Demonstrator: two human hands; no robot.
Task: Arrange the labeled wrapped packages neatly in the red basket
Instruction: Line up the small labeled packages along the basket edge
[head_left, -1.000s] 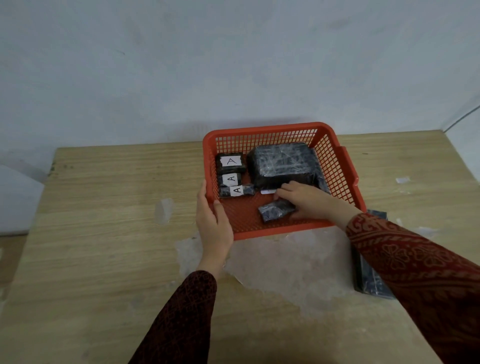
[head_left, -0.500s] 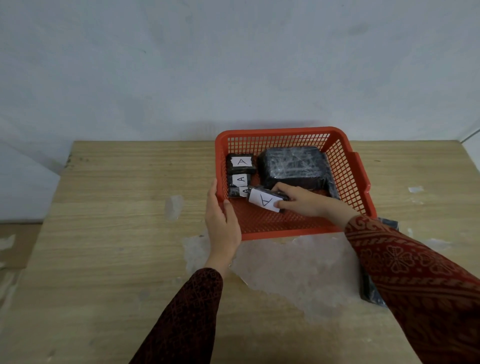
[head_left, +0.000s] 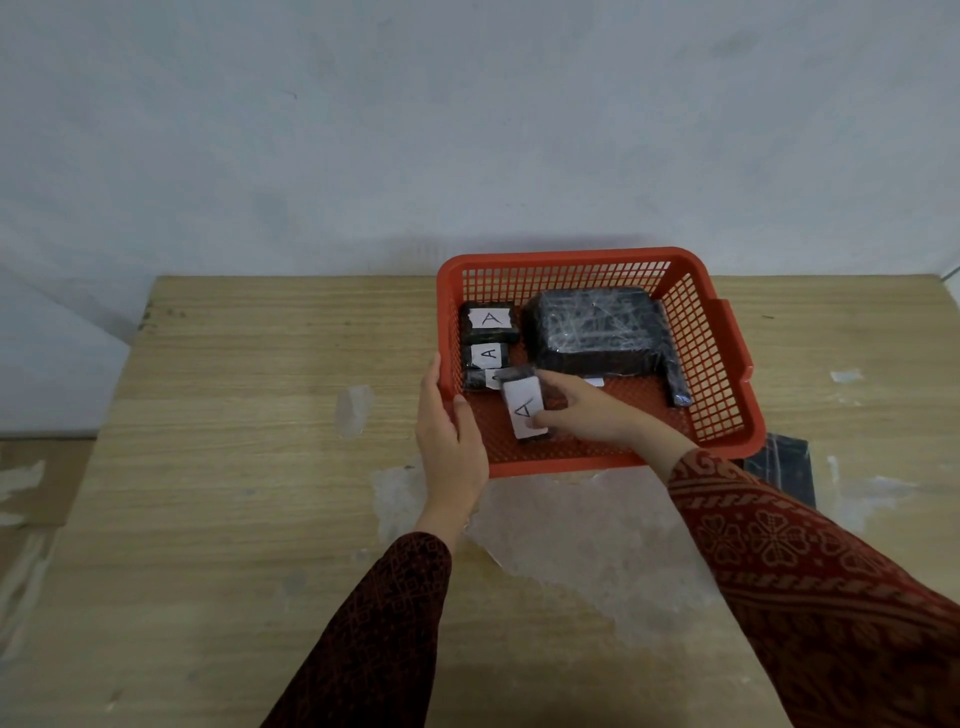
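Note:
The red basket (head_left: 727, 353) stands at the back of the wooden table. Along its left wall lie three small black packages with white "A" labels: one at the back (head_left: 489, 320), one in the middle (head_left: 488, 355), one partly hidden (head_left: 475, 380). A large black wrapped package (head_left: 595, 330) fills the back right, with a thin dark package (head_left: 674, 379) beside it. My right hand (head_left: 587, 410) is shut on another small "A" package (head_left: 525, 408), held label-up over the basket floor. My left hand (head_left: 449, 431) grips the basket's left front rim.
A flat black wrapped package (head_left: 782, 467) lies on the table to the right of the basket, partly behind my right sleeve. A pale worn patch marks the wood in front of the basket. A plain wall rises just behind the table.
My right hand picked the small package off the basket floor, turned its "A" label up and rotated it lengthwise near the left column. The left hand stayed on the rim.

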